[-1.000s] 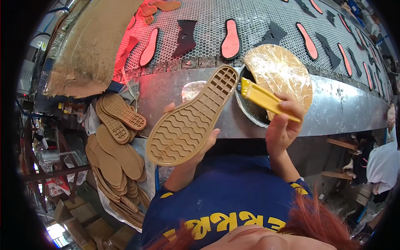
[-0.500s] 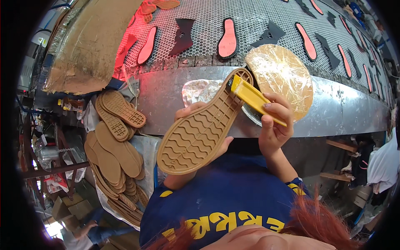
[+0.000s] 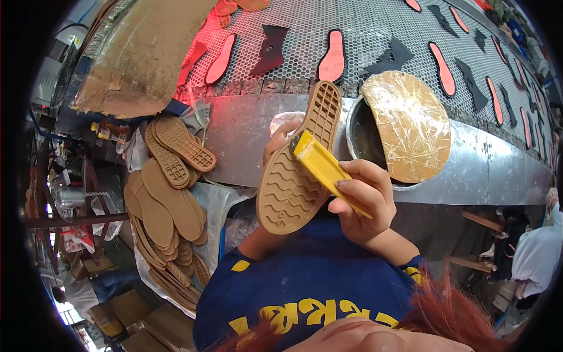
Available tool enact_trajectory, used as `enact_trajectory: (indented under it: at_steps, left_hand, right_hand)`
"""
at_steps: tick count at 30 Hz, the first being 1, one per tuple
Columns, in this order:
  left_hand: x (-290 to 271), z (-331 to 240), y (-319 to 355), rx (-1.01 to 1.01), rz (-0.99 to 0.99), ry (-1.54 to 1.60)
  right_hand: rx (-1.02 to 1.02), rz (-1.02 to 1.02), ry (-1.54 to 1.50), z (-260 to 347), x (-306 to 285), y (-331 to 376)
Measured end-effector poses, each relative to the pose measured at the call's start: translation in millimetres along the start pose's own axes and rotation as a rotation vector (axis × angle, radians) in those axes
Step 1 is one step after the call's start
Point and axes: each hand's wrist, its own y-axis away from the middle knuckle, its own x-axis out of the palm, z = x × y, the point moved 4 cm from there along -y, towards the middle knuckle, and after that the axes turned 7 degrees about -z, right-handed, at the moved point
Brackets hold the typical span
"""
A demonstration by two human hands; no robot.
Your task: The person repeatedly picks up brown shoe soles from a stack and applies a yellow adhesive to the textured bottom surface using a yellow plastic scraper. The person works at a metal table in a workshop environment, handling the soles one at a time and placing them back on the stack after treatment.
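Clasping a tan sole (image 3: 288,185), the left hand (image 3: 280,139) curls behind it — right hand (image 3: 370,202) pinching yellow brush (image 3: 325,167) over it.

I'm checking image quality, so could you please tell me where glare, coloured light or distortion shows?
In the head view: white glare on the wrapped board, red light over the left part of the mesh surface, and fisheye distortion seemingly bowing the metal table.

Your shoe sole (image 3: 290,199) looked matt and rubbery, its surface ridged; your brush handle (image 3: 332,175) was smooth, glossy plastic. Your table edge (image 3: 498,161) was shiny metal, the round lid (image 3: 410,129) wrapped in wrinkled, glossy film.
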Motion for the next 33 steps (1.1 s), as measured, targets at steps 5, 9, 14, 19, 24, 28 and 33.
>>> enact_trajectory:
  at_steps: [5,9,14,19,24,28,33]
  left_hand:
    - [3.1,-2.7,-5.7,0.140,-0.005,-0.025]
    - [2.2,7.6,-4.5,-0.010,0.065,0.178]
    - [10.1,-16.6,-0.3,-0.328,0.042,0.489]
    - [15.6,-6.6,6.9,-0.433,0.045,0.690]
    - [22.2,-5.6,9.5,-0.639,0.047,1.117]
    - [22.2,-10.4,10.2,-0.497,0.203,1.026]
    - [24.2,-5.4,15.3,-0.658,0.235,1.151]
  right_hand:
    - [0.002,0.031,-0.049,9.4,6.9,-5.4]
    - [-0.027,0.082,-0.119,20.4,7.9,-11.3]
    - [-0.074,0.172,-0.216,29.8,6.7,-15.8]
    - [-0.125,0.186,-0.237,35.2,8.4,-14.2]
    - [-0.134,0.196,-0.248,37.7,6.5,-16.0]
    - [-0.127,0.213,-0.242,36.7,5.3,-16.1]
    - [-0.015,0.290,-0.311,30.2,-3.1,-15.2]
